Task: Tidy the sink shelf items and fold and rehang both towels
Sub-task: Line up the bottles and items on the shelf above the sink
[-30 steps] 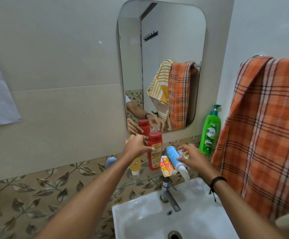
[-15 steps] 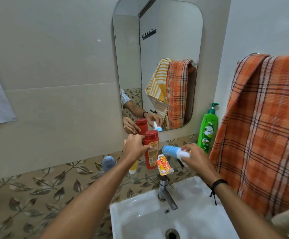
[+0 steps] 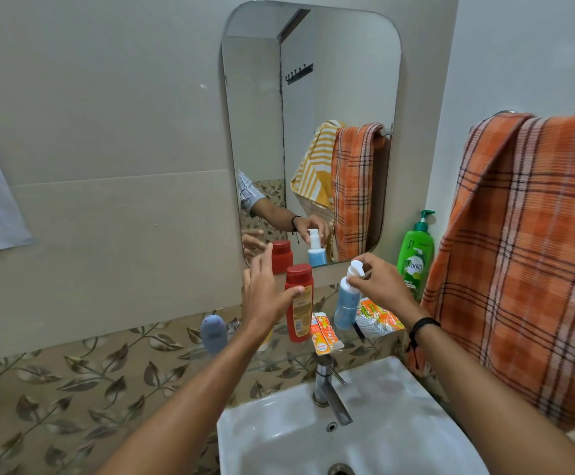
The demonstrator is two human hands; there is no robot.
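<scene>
**Sink shelf: blue bottle being stood upright**

Head view.
- Right hand (image 3: 382, 286): fingertips pinching the white cap of the blue bottle (image 3: 347, 303), upright over the glass shelf (image 3: 279, 366), just beside the toothpaste box (image 3: 323, 334).
- Left hand (image 3: 265, 296): fingers straight and spread, thumb touching the red bottle (image 3: 300, 303).
- Advised: lower straight, release only once the base sits flat, steady the red bottle, avoid nudging the box.
- Unclear: contact between base and shelf; the shelf edge, being clear glass.
- Cut off: orange towel (image 3: 526, 252) at right.
- Yellow towel (image 3: 313, 166): plain only in the mirror (image 3: 341, 80).
</scene>
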